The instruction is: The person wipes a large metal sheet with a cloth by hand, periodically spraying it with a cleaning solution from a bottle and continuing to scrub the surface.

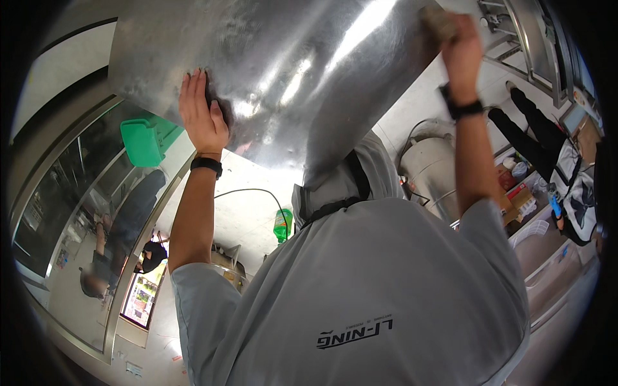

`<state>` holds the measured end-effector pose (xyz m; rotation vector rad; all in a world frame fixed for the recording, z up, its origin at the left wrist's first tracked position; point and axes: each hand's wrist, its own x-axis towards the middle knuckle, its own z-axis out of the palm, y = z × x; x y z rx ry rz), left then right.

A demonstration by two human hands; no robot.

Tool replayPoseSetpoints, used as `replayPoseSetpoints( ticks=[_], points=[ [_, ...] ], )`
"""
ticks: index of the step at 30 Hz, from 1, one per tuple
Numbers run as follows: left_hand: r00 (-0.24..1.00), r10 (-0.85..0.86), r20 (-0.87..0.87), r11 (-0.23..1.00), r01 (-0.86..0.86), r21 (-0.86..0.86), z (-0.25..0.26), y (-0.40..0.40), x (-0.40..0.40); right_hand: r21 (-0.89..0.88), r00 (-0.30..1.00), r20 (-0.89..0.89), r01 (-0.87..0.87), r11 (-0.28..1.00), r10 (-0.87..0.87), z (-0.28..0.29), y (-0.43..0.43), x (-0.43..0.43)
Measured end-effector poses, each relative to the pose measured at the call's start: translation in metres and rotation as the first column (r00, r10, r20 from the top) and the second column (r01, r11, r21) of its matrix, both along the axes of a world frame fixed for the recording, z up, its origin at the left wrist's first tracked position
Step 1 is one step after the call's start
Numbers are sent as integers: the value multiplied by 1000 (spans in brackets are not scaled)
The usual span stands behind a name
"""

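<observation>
A shiny stainless steel panel (270, 62) spans the upper middle of the view, with bright reflections and smudges across its face. My left hand (203, 113) lies palm down near its lower left edge, holding nothing, the fingers close together and the thumb spread. At the upper right, my right hand (463, 48) grips a brownish pad or wadded cloth (437, 24). That pad is against or very close to the panel's right edge; blur hides its exact kind. Both wrists carry black bands.
Below the panel, a green plastic bottle (283, 225) stands on the pale floor near a dark hose. Right of my torso is a large metal drum (429, 159). A person (545, 144) is farther right, beside crates. A green chair (140, 142) appears in the left glass pane.
</observation>
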<state>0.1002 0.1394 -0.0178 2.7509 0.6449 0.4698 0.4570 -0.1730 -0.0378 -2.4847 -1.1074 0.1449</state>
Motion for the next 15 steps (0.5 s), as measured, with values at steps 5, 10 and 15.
replayPoseSetpoints(
  ticks=[5,10,15],
  points=[
    [1000,-10,3,1000,10,3,0,2,-1,201,983,-14,-175,964,182,21,12,-106],
    [1000,18,-14,1000,-18,18,4,-1,-2,275,996,-53,-57,960,75,20,5,-47],
    [1000,1,5,1000,-1,-2,5,0,3,350,989,-147,54,935,-2,-82,-25,36]
  ],
)
